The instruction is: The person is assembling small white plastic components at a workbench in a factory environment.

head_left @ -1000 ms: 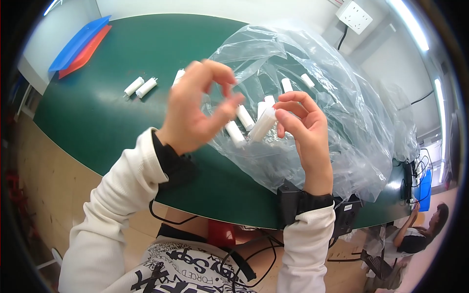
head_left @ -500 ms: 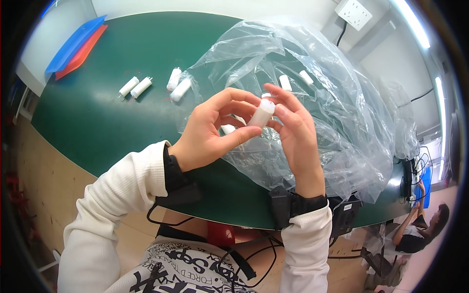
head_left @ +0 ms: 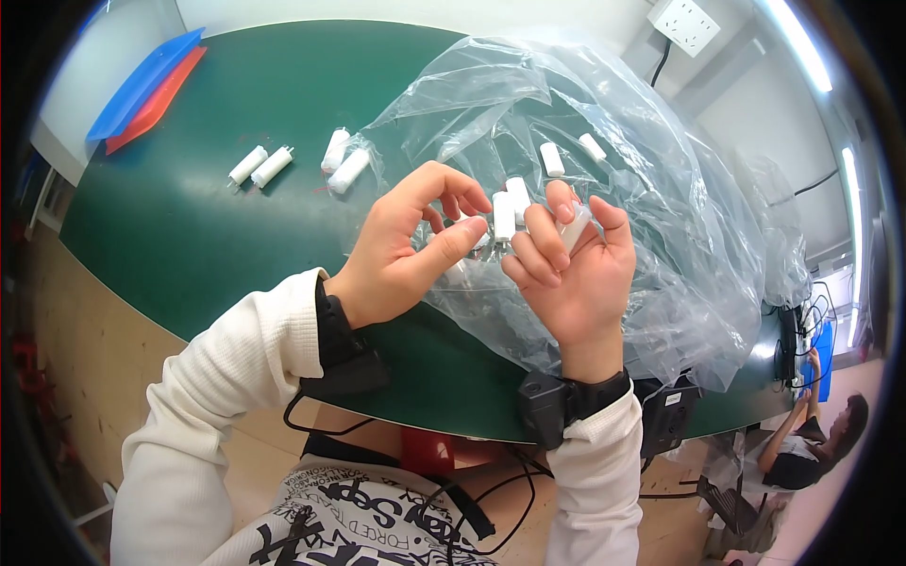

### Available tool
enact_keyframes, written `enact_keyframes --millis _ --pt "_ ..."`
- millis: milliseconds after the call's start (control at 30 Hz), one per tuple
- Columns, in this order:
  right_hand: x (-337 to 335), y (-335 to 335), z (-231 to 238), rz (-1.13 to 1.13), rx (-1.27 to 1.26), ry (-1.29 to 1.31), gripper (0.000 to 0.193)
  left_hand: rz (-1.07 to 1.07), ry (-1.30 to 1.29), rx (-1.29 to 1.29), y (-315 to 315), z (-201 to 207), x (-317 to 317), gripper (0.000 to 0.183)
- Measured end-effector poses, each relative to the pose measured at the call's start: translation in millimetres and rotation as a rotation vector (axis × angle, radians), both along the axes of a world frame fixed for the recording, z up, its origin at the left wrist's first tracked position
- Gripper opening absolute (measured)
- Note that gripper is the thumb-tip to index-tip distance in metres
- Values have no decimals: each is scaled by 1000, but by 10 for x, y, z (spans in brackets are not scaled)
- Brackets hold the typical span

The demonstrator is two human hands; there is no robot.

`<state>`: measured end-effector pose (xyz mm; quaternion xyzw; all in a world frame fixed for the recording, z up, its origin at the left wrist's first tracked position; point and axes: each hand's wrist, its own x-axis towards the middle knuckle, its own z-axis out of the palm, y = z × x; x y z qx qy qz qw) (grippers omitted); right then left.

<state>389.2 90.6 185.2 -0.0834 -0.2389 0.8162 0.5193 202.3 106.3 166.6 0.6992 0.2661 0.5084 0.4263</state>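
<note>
My right hand (head_left: 583,278) is turned palm up, its fingers curled round a small white cylinder (head_left: 574,228) held tilted. To its left, my left hand (head_left: 406,236) has bent fingers with the thumb apart from them and nothing visible in its grip. Between the hands, two more white cylinders (head_left: 504,219) lie side by side on the clear plastic bag (head_left: 651,274), one with thin leads at its near end. Other pale pieces by my left fingertips are partly hidden. Farther back, two white cylinders (head_left: 552,160) rest within the bag's folds.
On the green table (head_left: 189,226), two pairs of white cylinders (head_left: 273,168) lie to the left. A blue tray (head_left: 146,80) and a red tray (head_left: 159,104) stand at the far left. A socket strip (head_left: 684,26) is on the back wall. Another person (head_left: 816,443) sits at the far right.
The cylinder that was between both hands is now in my right hand alone, which has turned palm up and moved right. My left fingers have come away from it.
</note>
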Motion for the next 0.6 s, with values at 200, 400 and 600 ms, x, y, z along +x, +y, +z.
enact_keyframes --millis 200,400,600 --pt "2 32 -58 55 138 -75 24 -45 25 -52 -8 0 3 15" --pt "-132 -23 25 -59 206 -436 38 -42 -10 -19 -27 11 39 21" --pt "-229 -63 -37 -247 273 -953 62 -34 100 -112 63 -74 45 28"
